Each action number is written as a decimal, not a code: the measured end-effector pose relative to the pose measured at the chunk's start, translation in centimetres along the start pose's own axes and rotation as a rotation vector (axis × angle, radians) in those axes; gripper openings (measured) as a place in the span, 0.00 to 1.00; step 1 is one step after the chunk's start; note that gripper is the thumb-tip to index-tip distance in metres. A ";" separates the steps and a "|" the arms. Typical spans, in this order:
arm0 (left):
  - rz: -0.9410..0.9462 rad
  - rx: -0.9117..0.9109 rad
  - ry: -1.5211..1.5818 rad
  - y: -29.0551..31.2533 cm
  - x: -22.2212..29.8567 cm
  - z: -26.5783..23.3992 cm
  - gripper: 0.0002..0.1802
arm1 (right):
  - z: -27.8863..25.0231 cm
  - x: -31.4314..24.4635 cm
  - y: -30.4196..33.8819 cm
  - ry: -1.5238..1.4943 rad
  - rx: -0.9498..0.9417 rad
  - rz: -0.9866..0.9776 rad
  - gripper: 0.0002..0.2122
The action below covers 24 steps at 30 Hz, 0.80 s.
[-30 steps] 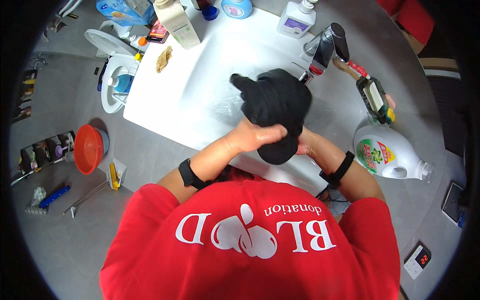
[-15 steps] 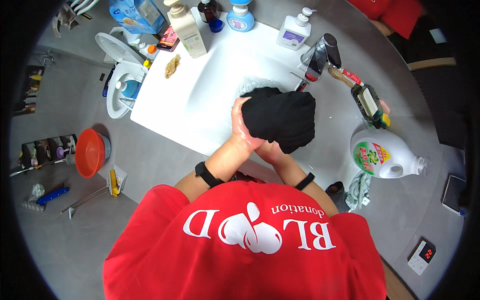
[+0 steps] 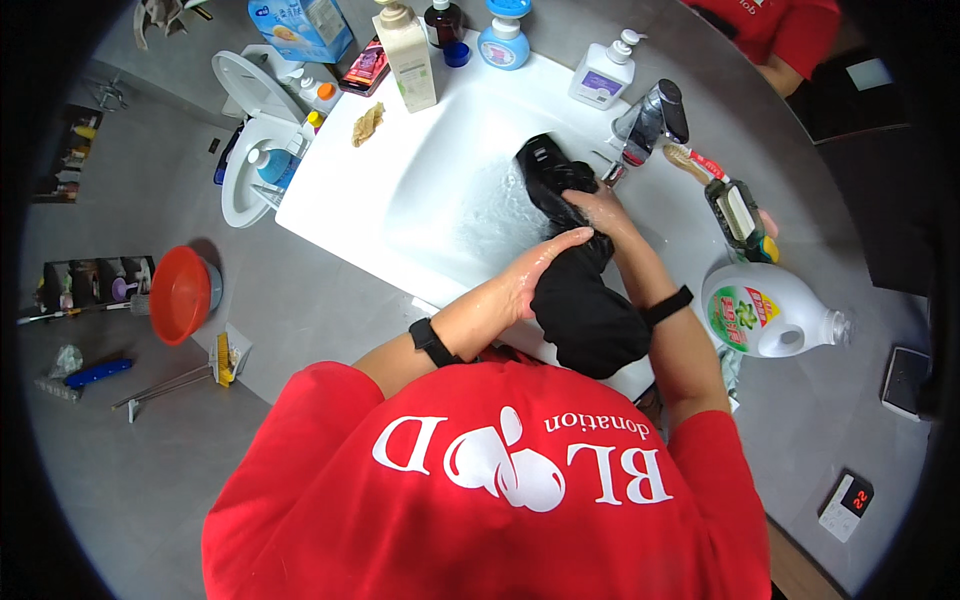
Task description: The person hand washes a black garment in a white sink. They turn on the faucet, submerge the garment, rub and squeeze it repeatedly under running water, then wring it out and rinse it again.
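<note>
A black cloth item (image 3: 590,315), bunched up, hangs between my hands over the white washbasin (image 3: 420,170). Its far end looks wet and shiny and reaches down to the foamy water (image 3: 495,205); its near end bulges toward my body over the basin's front rim. My left hand (image 3: 535,275) grips its left side at the middle, thumb on top. My right hand (image 3: 600,210) is closed on a narrower part farther forward, near the faucet (image 3: 650,120). The cloth's folds hide some of my fingertips. I cannot tell what kind of garment or bag it is.
Pump bottles (image 3: 410,60) line the basin's back, with a phone (image 3: 365,65) and a crumpled tan scrap (image 3: 367,124) at left. A big white detergent jug (image 3: 770,310), brushes (image 3: 740,215) and a small digital display (image 3: 846,507) sit at right. A red basin (image 3: 180,295) stands far left.
The black cloth has come nearer my body and stretched out lengthwise. My right hand has moved from beneath it to its far part by the faucet; my left hand has shifted nearer and right.
</note>
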State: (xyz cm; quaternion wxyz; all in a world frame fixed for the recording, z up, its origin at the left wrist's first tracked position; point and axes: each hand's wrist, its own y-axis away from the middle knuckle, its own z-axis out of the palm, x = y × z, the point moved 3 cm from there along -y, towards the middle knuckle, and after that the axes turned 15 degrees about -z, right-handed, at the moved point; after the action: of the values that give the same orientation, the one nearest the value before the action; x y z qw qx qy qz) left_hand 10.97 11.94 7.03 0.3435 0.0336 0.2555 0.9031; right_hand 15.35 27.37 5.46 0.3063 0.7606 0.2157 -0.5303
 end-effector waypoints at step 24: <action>1.042 0.226 -1.271 8.7 -0.6 -1.8 0.21 | 4.0 2.1 5.4 -1.130 0.213 -0.036 0.34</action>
State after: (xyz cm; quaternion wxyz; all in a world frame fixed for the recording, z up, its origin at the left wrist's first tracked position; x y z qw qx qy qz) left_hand 5.71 5.28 9.79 -0.0452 0.6861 0.0537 0.7242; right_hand 16.90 20.72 3.81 0.2865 0.3822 -0.0232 -0.8783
